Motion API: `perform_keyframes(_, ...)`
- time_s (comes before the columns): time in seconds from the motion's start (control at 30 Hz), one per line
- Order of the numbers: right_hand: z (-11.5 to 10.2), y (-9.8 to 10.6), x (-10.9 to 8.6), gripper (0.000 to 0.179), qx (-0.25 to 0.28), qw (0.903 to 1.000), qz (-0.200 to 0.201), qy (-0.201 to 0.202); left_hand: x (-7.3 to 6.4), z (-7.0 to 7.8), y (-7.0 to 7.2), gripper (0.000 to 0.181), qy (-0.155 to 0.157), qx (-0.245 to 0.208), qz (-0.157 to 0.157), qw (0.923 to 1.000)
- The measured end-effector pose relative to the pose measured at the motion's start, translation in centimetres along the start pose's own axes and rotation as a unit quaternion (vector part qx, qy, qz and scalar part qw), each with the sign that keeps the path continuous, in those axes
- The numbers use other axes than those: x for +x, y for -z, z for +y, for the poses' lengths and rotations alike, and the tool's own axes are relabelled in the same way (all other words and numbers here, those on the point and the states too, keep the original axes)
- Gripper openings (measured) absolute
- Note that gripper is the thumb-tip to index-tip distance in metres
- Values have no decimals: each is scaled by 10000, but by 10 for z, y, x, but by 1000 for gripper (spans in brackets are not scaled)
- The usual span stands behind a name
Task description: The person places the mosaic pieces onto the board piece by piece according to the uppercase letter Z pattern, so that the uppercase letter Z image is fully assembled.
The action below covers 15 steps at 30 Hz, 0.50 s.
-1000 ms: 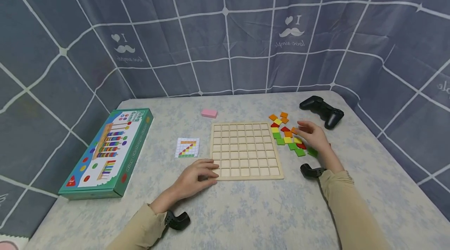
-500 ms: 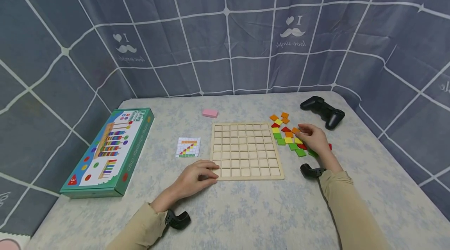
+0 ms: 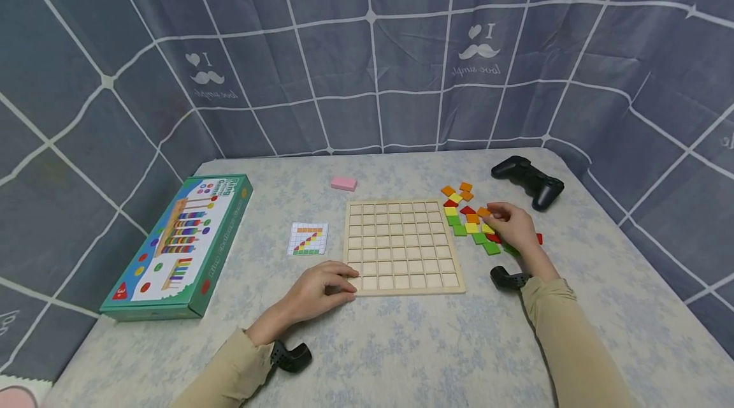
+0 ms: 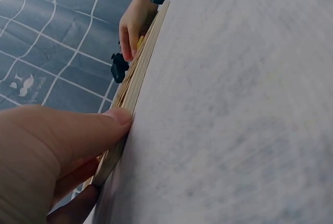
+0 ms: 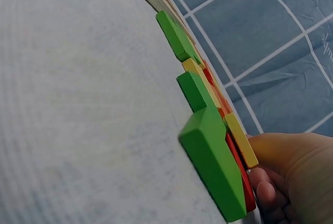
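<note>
In the head view my left hand (image 3: 320, 292) is at the near left corner of a pale wooden grid board (image 3: 401, 248). The left wrist view has the thumb (image 4: 118, 115) against the board's edge (image 4: 136, 86) and other fingers round the corner, pinching it. My right hand (image 3: 512, 226) rests over the right part of a spread of coloured tiles. Its fingertips are close to an orange tile (image 3: 484, 211). In the right wrist view the thumb lies behind a yellow tile (image 5: 241, 140), beside green tiles (image 5: 213, 161); no tile is plainly gripped.
A card with a coloured pattern (image 3: 308, 239) lies left of the board. Behind stands a pink block (image 3: 343, 184). A black game controller (image 3: 529, 182) sits at the back right, a green game box (image 3: 178, 248) at the left. A tiled-print curtain (image 3: 321, 64) surrounds the table.
The right hand has drawn very slightly back toward the right over the tiles, then stayed still. The left hand keeps its place on the board. The head view has shifted a little.
</note>
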State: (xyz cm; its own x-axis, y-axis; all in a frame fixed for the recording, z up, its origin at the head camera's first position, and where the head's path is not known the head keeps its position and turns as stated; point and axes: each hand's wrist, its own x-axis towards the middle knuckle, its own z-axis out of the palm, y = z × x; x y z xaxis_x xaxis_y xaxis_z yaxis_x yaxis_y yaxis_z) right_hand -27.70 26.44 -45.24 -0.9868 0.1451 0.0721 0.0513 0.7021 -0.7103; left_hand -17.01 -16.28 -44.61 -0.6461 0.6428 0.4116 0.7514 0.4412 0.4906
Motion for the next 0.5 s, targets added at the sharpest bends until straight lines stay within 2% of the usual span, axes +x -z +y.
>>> perform_keyframes(0.5,2,-2,-2,41,74,9998,154,50,-1,6,5,7,203,-101,-342,9992)
